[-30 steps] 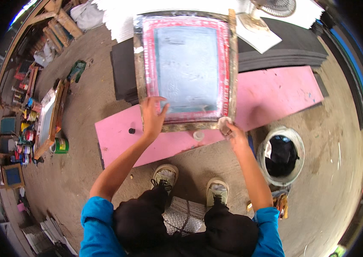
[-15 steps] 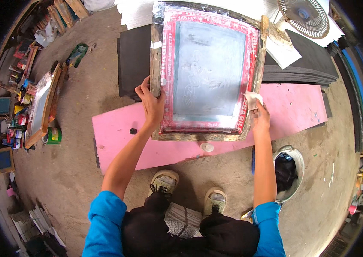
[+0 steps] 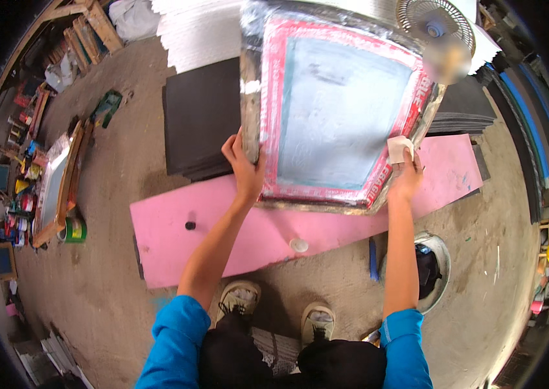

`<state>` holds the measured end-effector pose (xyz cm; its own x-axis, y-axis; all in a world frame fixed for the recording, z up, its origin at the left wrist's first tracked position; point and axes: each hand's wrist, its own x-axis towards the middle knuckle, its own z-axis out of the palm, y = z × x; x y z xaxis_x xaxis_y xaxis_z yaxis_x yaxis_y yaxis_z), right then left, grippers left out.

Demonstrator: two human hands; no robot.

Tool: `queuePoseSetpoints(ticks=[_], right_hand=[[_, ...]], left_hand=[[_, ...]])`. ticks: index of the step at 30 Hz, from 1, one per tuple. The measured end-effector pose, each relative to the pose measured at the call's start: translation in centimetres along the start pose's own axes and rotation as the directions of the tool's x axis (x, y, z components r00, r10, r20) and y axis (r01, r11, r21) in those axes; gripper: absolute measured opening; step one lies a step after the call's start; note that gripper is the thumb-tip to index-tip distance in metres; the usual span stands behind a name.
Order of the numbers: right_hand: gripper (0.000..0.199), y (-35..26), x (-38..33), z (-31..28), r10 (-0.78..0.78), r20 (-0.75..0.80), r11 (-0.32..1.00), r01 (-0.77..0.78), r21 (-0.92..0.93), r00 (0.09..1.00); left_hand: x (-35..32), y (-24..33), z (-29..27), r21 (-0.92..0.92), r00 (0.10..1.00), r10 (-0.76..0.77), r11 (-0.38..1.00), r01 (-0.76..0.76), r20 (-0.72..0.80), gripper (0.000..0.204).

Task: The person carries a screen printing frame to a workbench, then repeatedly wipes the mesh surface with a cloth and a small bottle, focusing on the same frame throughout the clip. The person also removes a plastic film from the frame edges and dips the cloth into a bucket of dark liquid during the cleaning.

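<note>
I hold up a wooden-framed printing screen (image 3: 345, 110), its pale grey-blue mesh bordered with red and white tape. My left hand (image 3: 246, 170) grips the left side of the frame near its lower corner. At the lower right side, my right hand (image 3: 406, 174) holds the frame too, with a small whitish cloth or paper piece (image 3: 400, 150) under its fingers. Faint marks show on the mesh. Below the screen lies a long pink board (image 3: 177, 253), bearing a small black cap-like object (image 3: 190, 225) and a white round lid-like piece (image 3: 298, 246).
Dark sheets (image 3: 200, 117) are stacked behind the pink board. A fan (image 3: 435, 26) stands at the far right. Near my right forearm is a bucket (image 3: 443, 249) with dark contents. Another framed screen (image 3: 54, 188) leans at left beside a green can (image 3: 75, 231).
The printing screen has moved slightly right and tilted, its right side rising closer to the fan. Both hands have shifted right with it, still gripping.
</note>
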<state>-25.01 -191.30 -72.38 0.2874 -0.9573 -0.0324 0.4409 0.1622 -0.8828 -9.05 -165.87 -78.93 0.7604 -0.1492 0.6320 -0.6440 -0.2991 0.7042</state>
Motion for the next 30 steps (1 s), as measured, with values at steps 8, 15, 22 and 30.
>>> queuePoseSetpoints(ticks=[8,15,22,30], right_hand=[[0.028,1.6,2.4,8.4,-0.620,0.308,0.536,0.677,-0.505,0.721],[0.053,11.3,-3.1,8.1,-0.316,0.940,-0.082,0.984,-0.159,0.126],[0.050,8.3,-0.1,8.1,0.321,0.947,-0.159,0.986,0.045,0.008],[0.069,7.6,-2.4,17.0,-0.195,0.964,-0.060,0.979,-0.194,0.179]], left_hand=[[0.1,-0.8,1.0,0.192,0.999,0.035,0.981,-0.035,0.000,0.057],[-0.1,-1.3,1.1,0.258,0.990,0.142,0.956,-0.136,-0.005,0.060],[-0.3,-1.7,0.7,0.308,0.980,0.184,0.931,-0.198,0.075,0.070],[-0.5,-1.7,0.9,0.310,0.984,0.158,0.935,-0.175,0.081,0.068]])
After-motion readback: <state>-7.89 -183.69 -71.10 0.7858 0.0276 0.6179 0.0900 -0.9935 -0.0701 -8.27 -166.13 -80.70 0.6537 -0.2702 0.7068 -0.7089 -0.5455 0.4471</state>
